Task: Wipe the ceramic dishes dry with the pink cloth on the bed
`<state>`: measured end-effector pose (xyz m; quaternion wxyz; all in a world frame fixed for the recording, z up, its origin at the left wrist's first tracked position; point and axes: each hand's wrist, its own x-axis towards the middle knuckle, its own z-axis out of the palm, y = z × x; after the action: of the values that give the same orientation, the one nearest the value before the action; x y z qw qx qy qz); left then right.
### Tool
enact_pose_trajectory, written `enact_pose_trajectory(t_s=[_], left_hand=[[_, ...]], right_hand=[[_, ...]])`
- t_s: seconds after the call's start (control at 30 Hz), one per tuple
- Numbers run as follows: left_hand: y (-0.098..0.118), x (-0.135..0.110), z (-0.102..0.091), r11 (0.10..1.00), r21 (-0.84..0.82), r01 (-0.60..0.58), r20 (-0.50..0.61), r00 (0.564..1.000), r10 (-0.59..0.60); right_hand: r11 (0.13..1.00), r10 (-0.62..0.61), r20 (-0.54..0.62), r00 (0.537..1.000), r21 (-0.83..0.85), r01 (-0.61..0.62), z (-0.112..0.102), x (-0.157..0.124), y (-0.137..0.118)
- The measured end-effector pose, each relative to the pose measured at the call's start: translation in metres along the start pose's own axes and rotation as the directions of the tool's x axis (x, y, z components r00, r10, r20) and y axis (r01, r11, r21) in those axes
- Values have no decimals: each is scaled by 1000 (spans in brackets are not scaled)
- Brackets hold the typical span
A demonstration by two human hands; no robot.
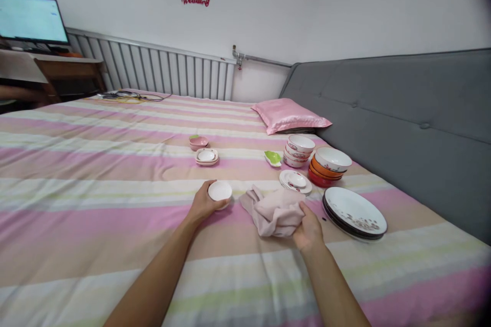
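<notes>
My left hand (202, 203) grips a small white bowl (220, 190) by its side, low over the striped bedsheet. To the right, my right hand (310, 227) is closed on a crumpled pale pink cloth (274, 212), part of which touches the sheet. Past the left hand sit small stacked dishes (207, 157) and a pink bowl (198, 142). Near the right hand are a stack of small plates (295, 182) and a stack of large white plates (356, 212) with dark rims beneath.
Stacked white bowls (299, 150), orange and red bowls (330, 163) and a green leaf-shaped dish (273, 158) stand at the right. Behind them lies a pink pillow (289, 115) by the grey headboard (402, 97). Cables (130, 96) lie at the bed's far edge.
</notes>
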<state>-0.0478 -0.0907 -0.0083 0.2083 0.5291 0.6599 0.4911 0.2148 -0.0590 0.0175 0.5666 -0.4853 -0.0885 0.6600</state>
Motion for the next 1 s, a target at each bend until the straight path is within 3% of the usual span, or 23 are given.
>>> enact_pose_trajectory(t_s=[0.17,0.37,0.5,0.57,0.63,0.73,0.8,0.87,1.0], left_hand=[[24,-5,2,984,-11,-179,-121,977,177],[72,-5,30,951,-58,-305,-4,952,305],[83,-13,63,960,-100,-261,51,962,267],[79,-23,77,972,-166,-167,99,978,185],[74,-33,85,958,-268,-101,171,974,150],[68,-41,85,924,-376,-71,234,957,169],[67,-40,80,912,-403,-82,228,956,187],[69,-40,75,908,-406,-103,202,959,199],[76,-44,74,918,-373,-132,150,968,200]], right_hand=[[999,-21,217,976,-20,26,10,-1,-16],[993,-111,420,901,12,117,28,-20,-34],[983,-147,449,881,-37,182,29,-24,-18],[968,-157,488,859,-95,232,25,-24,-4],[909,-214,583,783,-175,379,19,-23,9],[669,-293,712,639,-324,668,12,-25,19],[535,-352,726,591,-361,763,9,-26,21],[498,-428,681,595,-371,784,8,-25,23],[501,-529,526,666,-440,745,7,-23,29]])
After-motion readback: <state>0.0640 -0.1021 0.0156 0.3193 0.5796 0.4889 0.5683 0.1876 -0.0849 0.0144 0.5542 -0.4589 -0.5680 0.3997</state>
